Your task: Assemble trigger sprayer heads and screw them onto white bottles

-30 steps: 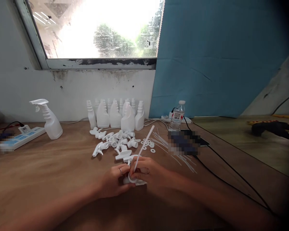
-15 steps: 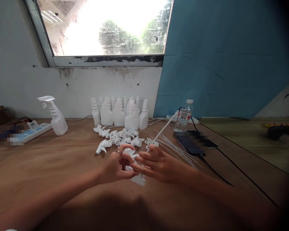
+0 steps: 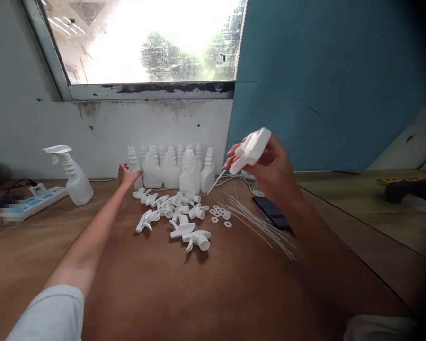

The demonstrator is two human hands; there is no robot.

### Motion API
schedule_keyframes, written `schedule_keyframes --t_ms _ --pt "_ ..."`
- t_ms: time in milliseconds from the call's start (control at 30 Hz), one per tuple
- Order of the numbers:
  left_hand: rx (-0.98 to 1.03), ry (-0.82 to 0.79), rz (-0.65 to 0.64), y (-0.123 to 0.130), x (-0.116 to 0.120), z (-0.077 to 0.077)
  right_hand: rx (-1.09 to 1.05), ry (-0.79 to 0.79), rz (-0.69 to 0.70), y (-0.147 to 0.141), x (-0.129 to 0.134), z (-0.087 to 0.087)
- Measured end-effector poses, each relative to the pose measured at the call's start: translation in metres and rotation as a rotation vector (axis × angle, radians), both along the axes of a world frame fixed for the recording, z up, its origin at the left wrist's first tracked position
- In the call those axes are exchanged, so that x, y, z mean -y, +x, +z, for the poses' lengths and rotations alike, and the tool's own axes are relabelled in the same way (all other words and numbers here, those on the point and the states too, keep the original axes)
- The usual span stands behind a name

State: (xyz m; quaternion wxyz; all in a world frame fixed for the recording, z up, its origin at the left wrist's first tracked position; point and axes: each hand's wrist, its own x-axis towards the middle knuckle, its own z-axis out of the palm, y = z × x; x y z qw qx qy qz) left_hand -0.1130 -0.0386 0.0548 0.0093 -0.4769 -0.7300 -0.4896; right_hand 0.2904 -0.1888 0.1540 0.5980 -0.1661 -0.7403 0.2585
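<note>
My left hand (image 3: pixel 128 176) reaches to the back left, with fingers and thumb around the lower body of the leftmost white spray bottle (image 3: pixel 132 156), which stands upright. Raised on the right, my right hand (image 3: pixel 275 166) is closed on a white trigger sprayer head (image 3: pixel 253 148). From that head a thin white dip tube (image 3: pixel 216 182) slants down to the left. Between my arms lies a pile of loose white trigger heads (image 3: pixel 177 206), with one trigger head (image 3: pixel 200 239) nearest me. White ring washers (image 3: pixel 227 224) and a bundle of thin tubes (image 3: pixel 262 227) lie right of the pile.
Several capless white bottles (image 3: pixel 171 170) stand against the wall. A complete spray bottle (image 3: pixel 78 177) and a power strip (image 3: pixel 39 201) are at the left. Behind my right forearm lies a dark phone (image 3: pixel 270 210). A blue sheet (image 3: pixel 323 94) hangs at the right.
My hands were together low in front of me around white parts; now they are apart. The left has gone to the bottle row, and the right has lifted the trigger head with its tube.
</note>
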Motion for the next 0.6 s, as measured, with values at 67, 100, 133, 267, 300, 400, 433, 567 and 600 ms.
schedule_keyframes --t_ms 67,100,133,267,300,400,433,567,600 --pt "0.010 -0.062 0.020 -0.002 -0.007 -0.015 -0.021 -0.033 0.042 0.006 -0.001 0.004" --pt "0.011 -0.088 0.027 -0.002 -0.009 -0.020 -0.016 -0.034 0.041 0.009 -0.001 0.004" --pt "0.010 -0.110 0.036 -0.002 -0.010 -0.024 -0.007 -0.026 0.032 0.013 0.000 0.005" --pt "-0.026 -0.158 0.089 -0.007 0.001 -0.025 0.004 0.025 -0.024 0.028 0.001 0.010" --pt "-0.050 -0.153 0.106 -0.010 0.007 -0.022 -0.003 0.027 -0.038 0.030 0.001 0.012" --pt "-0.170 -0.092 0.120 -0.014 0.033 -0.007 -0.042 -0.017 -0.048 0.036 0.002 0.020" --pt "-0.224 -0.066 0.105 -0.013 0.043 -0.001 -0.063 -0.031 -0.030 0.037 0.002 0.022" --pt "-0.443 0.004 -0.033 0.000 0.082 0.025 -0.179 0.009 0.070 0.040 0.000 0.025" --pt "-0.481 0.014 -0.064 0.005 0.090 0.031 -0.203 0.022 0.076 0.040 -0.001 0.024"
